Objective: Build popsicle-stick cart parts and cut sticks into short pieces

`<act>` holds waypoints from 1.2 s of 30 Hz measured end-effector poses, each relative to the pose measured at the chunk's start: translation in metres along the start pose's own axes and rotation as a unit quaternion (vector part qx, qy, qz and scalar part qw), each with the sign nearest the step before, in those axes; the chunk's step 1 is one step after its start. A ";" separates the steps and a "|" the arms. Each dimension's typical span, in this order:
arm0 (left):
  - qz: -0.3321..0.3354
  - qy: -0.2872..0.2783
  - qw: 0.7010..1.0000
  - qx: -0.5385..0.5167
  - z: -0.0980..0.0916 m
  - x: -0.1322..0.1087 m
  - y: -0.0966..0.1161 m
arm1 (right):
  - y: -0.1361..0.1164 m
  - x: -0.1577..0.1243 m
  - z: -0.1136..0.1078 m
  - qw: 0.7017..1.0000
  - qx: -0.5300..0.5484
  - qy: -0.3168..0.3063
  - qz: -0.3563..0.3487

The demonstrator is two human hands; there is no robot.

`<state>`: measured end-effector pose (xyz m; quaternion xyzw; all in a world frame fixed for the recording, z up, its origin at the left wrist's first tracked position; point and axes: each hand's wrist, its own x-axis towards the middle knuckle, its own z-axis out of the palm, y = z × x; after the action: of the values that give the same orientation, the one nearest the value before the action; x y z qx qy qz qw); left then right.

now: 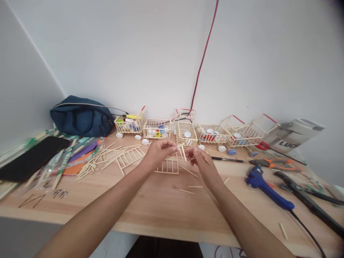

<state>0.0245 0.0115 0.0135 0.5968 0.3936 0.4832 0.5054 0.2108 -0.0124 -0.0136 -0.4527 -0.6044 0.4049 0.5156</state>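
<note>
A small piece made of short wooden sticks is held up above the table between my two hands. My left hand pinches its left end with thumb and fingertips. Curled around the right side, my right hand has its fingers against the same piece; the exact contact is hard to make out. Below my hands lies a flat ladder-like stick frame, partly hidden by the left hand. Another ladder-like frame rests to the left, beside a heap of loose sticks.
Several miniature stick carts with bottle-cap wheels line the wall. A blue pouch and black phone-like slab lie left. At right are a blue glue gun, orange-handled pliers, black-handled cutters and a tilted white container.
</note>
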 end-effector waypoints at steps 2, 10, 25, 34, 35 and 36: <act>-0.038 -0.004 0.998 -0.054 0.001 -0.002 -0.004 | 0.003 0.000 0.000 1.000 0.010 -0.006 0.017; -0.045 0.004 0.998 -0.038 0.001 -0.008 -0.010 | 0.001 -0.002 0.007 0.996 -0.009 -0.078 0.051; -0.048 0.006 0.998 -0.036 0.009 -0.014 -0.010 | -0.007 -0.004 0.009 0.992 0.011 -0.092 0.083; -0.042 -0.004 0.999 -0.030 0.010 -0.017 -0.009 | -0.004 -0.005 0.010 0.992 0.025 -0.078 0.098; -0.039 -0.006 0.999 -0.023 0.009 -0.017 -0.009 | -0.004 -0.005 0.010 0.992 0.025 -0.074 0.099; -0.036 -0.008 0.999 -0.015 0.009 -0.017 -0.010 | -0.004 -0.005 0.010 0.992 0.024 -0.071 0.102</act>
<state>0.0296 -0.0046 0.0004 0.5784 0.4030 0.4662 0.5345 0.2006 -0.0185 -0.0123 -0.4698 -0.5803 0.5006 0.4381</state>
